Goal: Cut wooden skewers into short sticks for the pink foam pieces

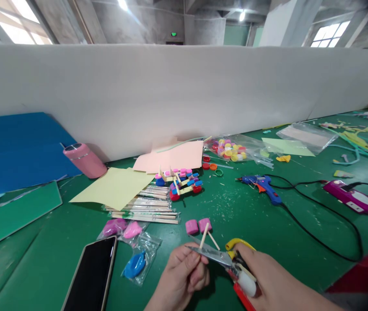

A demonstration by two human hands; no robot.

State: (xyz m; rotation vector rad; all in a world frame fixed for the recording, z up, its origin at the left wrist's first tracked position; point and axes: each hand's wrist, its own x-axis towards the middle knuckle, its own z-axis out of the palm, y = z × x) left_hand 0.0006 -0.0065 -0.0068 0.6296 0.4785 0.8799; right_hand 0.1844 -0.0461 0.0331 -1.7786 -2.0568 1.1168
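Observation:
Near the front edge, my left hand [187, 270] is closed on a thin wooden stick [204, 236], which points up from its fingertips. My right hand [264, 276] grips scissors [214, 255] with yellow and red handles. Their blades lie apart around the stick, just above my left fingers. Just beyond, two pink caps [191, 226] stand side by side on the green table, and a short stick piece [214, 241] slants behind the blades. Farther back are small assembled pieces of sticks and coloured caps [184, 185].
A phone [90, 274] and bagged blue clay [134, 264] lie to the left. Wrapped sticks [145, 216] sit beyond, beside yellow paper [114, 185]. At right are a blue glue gun [261, 185], its black cable and a purple power strip [352, 196]. A pink bottle [85, 160] leans back left.

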